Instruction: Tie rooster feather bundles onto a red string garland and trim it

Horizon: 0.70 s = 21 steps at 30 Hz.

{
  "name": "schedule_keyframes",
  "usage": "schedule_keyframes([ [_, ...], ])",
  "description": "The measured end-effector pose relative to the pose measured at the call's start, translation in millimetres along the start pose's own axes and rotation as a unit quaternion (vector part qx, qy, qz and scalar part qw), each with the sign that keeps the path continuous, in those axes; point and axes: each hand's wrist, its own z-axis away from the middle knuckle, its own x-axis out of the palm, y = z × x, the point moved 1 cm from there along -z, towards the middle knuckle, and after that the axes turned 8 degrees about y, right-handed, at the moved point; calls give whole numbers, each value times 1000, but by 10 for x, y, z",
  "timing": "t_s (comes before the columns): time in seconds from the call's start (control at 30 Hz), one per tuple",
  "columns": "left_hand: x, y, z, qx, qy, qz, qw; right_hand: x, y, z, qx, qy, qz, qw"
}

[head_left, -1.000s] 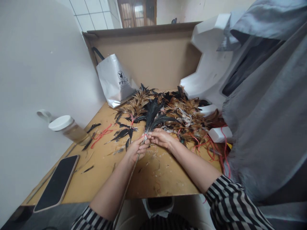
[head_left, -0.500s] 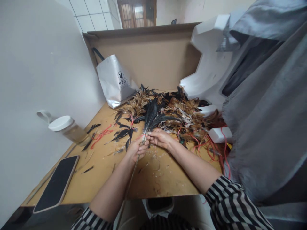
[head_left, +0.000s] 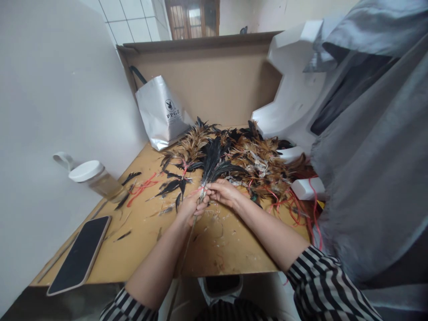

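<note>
Black feathers (head_left: 211, 158) are fanning out beyond the left hand (head_left: 194, 207), which is gripping their stems (head_left: 204, 183), nearly closed; beside it, the right hand (head_left: 221, 191) is pinching them near a red tie (head_left: 202, 190); a slackening grip could be letting stems slip

Read "PPGZ" (head_left: 173, 114) in black capitals on the front of the silver tote bag (head_left: 152, 116) at the back left of the desk (head_left: 234, 254). Sloped slightly upward to the right. Stood just under a round black emblem (head_left: 170, 105) with a rabbit's head inside a ring. Had fainter lettering just below, too small to make out.
</note>
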Motion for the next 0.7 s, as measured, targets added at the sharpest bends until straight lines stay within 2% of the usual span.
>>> schedule_keyframes([
  [0.37,-2,-8,-14,-16,26,-10,999,9,2,-13,26,63,-36,997],
  [0.7,-10,-22,-22,-8,37,-21,999,-32,6,-51,20,78,-60,995],
])
